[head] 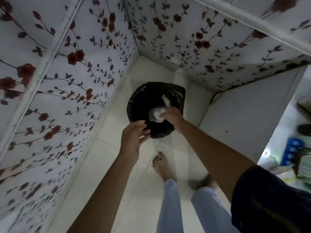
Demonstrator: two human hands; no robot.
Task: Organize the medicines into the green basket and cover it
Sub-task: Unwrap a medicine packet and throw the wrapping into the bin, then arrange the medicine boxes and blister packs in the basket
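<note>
A bin lined with a black plastic bag (136, 105) stands on the white tiled floor in a corner. My right hand (170, 116) is over the bin's mouth, shut on crumpled white packaging (155, 116); a pale strip (166, 100) sticks up behind the fingers. My left hand (133, 137) hovers at the bin's near rim, fingers apart and holding nothing. No green basket or medicines are clearly visible.
Walls with red-flower wallpaper (70, 68) close in on the left and behind the bin. A white cabinet side (244, 115) stands on the right. My bare foot (162, 165) is on the tiles just in front of the bin. Blurred blue items (292, 152) lie far right.
</note>
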